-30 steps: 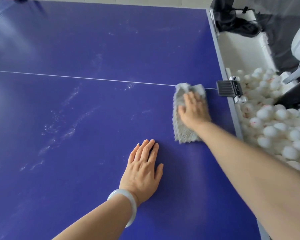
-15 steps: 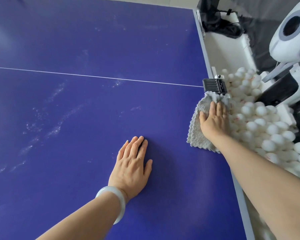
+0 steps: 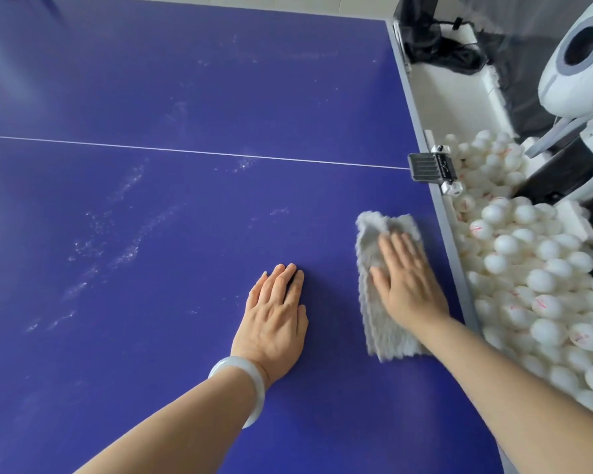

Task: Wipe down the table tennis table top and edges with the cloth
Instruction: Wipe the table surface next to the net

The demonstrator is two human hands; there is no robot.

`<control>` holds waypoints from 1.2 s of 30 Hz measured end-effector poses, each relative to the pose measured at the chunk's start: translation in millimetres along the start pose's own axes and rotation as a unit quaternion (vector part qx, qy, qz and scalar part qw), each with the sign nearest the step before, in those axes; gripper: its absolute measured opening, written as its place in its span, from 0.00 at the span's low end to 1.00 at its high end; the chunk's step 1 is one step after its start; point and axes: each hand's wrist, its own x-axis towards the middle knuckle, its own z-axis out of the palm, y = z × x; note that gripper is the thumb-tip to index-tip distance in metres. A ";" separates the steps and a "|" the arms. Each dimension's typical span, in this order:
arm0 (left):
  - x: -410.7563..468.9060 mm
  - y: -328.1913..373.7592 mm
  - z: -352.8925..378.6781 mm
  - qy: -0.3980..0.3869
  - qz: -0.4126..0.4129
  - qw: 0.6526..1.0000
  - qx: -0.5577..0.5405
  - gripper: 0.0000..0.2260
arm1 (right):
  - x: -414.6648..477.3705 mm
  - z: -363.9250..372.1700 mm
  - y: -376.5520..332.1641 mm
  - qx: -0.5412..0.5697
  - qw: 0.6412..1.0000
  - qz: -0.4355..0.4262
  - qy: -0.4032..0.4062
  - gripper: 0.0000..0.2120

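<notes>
Cloth [image 3: 377, 323], grey, fluffy, folded, lies flat under right hand [image 3: 408, 285].

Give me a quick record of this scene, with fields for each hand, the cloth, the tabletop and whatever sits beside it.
left hand: flat on the blue table, fingers straight, pale bangle on the wrist
right hand: pressing flat on the cloth
cloth: grey, folded, lying near the table's right edge
tabletop: whitish smears left of the hands
beside the table: heap of white balls; black clamp on the edge
</notes>
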 end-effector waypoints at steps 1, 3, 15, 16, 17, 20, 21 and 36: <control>0.1 -0.4 0.8 0.003 0.002 1.000 -0.003 0.25 | 14.7 -3.2 -2.4 0.013 0.996 0.091 0.000 0.31; 0.9 -0.4 0.9 0.010 0.003 1.000 -0.007 0.25 | 23.3 -3.1 -30.1 0.033 0.984 0.177 0.019 0.32; -14.2 -3.3 -23.3 0.116 -0.110 0.947 -0.279 0.22 | -25.7 -41.1 -45.2 0.393 0.913 0.113 0.012 0.24; -16.0 1.0 -23.8 0.134 -0.092 0.957 -0.239 0.22 | -18.7 -38.5 -35.1 0.327 0.935 0.135 0.035 0.24; -16.9 9.6 -22.7 0.145 -0.054 0.968 -0.199 0.22 | -11.6 -33.9 -30.7 0.265 0.953 0.141 0.035 0.24; -16.3 50.7 -9.6 0.093 0.019 0.991 -0.093 0.22 | -1.7 -10.3 -30.9 0.146 0.979 0.138 0.036 0.26; -14.5 62.9 -2.9 0.051 -0.004 0.996 -0.070 0.25 | -1.5 -4.9 -31.5 0.136 0.980 0.141 0.046 0.26; 59.9 47.0 20.7 -0.019 -0.013 1.000 0.011 0.25 | 2.6 5.2 -26.1 0.114 0.981 0.145 0.060 0.28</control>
